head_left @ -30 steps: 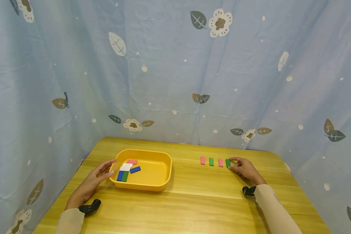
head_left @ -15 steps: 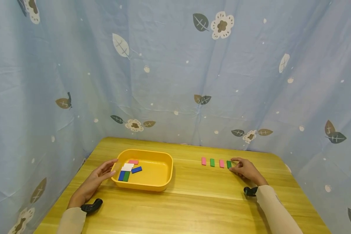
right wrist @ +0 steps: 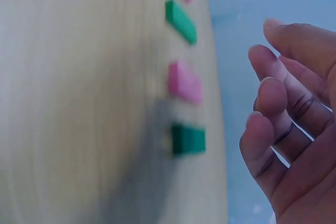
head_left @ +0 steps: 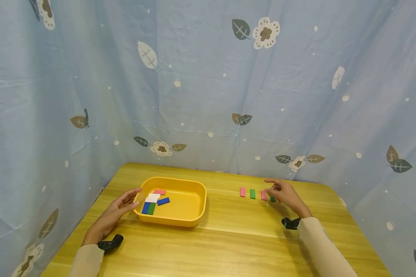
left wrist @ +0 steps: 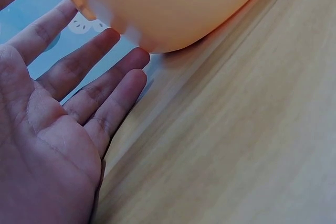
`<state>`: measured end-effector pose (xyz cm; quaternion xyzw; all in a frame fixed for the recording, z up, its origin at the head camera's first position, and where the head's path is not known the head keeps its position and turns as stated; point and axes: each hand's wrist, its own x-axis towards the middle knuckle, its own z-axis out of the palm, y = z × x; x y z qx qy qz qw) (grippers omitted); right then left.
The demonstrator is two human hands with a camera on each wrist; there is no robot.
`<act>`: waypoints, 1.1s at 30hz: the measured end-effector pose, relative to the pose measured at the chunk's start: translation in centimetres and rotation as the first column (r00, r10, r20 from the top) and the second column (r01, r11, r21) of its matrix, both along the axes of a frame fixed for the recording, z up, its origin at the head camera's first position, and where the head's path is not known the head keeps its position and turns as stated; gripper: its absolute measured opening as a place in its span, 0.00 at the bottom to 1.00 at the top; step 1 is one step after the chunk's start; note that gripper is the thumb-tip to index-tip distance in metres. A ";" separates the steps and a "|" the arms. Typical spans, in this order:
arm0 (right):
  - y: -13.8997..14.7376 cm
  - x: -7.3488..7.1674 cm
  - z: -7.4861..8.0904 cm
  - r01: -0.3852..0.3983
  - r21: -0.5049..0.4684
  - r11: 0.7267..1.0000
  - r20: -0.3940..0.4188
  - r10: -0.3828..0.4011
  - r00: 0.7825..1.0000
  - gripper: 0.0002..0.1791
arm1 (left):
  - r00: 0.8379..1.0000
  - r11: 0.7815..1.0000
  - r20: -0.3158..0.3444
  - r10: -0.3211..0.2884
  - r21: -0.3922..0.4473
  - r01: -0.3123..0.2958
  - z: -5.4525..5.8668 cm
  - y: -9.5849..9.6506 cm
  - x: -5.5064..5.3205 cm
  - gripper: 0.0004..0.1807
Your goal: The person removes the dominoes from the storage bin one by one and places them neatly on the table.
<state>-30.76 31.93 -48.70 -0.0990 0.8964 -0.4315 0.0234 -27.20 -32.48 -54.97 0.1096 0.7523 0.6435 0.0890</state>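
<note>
My left hand (head_left: 112, 213) is at the left end of a yellow plastic tray (head_left: 190, 222), its fingers loosely extended. In the left wrist view the fingertips (left wrist: 137, 80) lie right by the tray's outer wall (left wrist: 173, 14). My right hand (head_left: 287, 195) holds nothing and hovers over the right end of a row of small flat blocks. From left to right the row has a pink block (head_left: 242, 192), a green block (head_left: 252, 194), a second pink block (right wrist: 185, 83) and a darker green block (right wrist: 189, 140). In the head view the hand partly hides the last two.
Inside the tray, toward its left side, lie a pink block (head_left: 159, 192), white pieces (head_left: 152, 198), a loose blue block (head_left: 163, 201), and a blue block (head_left: 146, 208) beside a green one (head_left: 151, 209). A patterned blue curtain (head_left: 194, 96) hangs behind the wooden table (head_left: 228, 246).
My right hand has let go of the darker green block at the row's end, risen and shifted left. My left hand stays by the tray. The head view has shifted slightly.
</note>
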 end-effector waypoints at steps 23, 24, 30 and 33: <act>-12.1 -1.8 2.4 -0.222 -0.038 0.974 -0.063 0.220 0.974 0.24 | 1.000 1.000 -0.011 0.008 0.007 -0.008 -0.3 0.0 0.0 0.34; -12.7 -1.9 2.4 -0.234 -0.037 0.971 -0.064 0.232 0.971 0.23 | 1.000 1.000 -0.010 0.008 0.009 -0.008 -0.3 0.0 0.0 0.33; -16.2 -2.1 2.6 -0.303 -0.018 0.953 -0.101 0.299 0.949 0.22 | 1.000 1.000 -0.011 0.009 0.012 -0.009 -0.3 0.0 0.0 0.33; -18.0 -2.1 2.6 -0.344 -0.019 0.939 -0.115 0.340 0.933 0.22 | 1.000 1.000 -0.010 0.011 0.012 -0.011 -0.3 0.0 0.0 0.33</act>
